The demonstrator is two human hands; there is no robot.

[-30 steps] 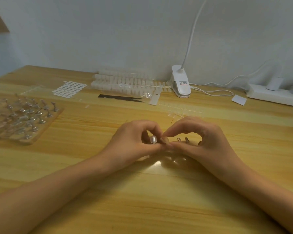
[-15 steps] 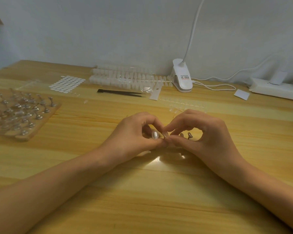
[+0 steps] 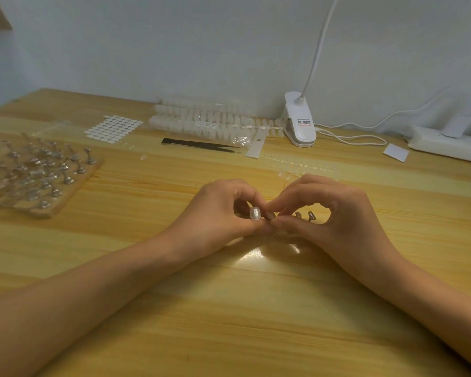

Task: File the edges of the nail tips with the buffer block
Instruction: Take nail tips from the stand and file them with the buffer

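A pearly white nail tip [image 3: 255, 213] stands upright between the fingers of my left hand [image 3: 220, 213], which pinches it at mid-table. My right hand [image 3: 329, 213] meets it fingertip to fingertip, thumb and forefinger pinching something small beside the tip; what it is I cannot tell. Behind the right fingers two small metal nail stands [image 3: 309, 215] poke up from the table. No buffer block shows in view.
A wooden board of metal nail stands [image 3: 38, 172] sits at the left. Farther back lie a sheet of white stickers [image 3: 113, 129], bags of nail tips [image 3: 210, 122], black tweezers [image 3: 199, 145], a clip lamp [image 3: 301, 123] with cable, and a power strip [image 3: 446, 144].
Both hands stay joined at mid-table with the nail tip between them; only the view has shifted slightly.
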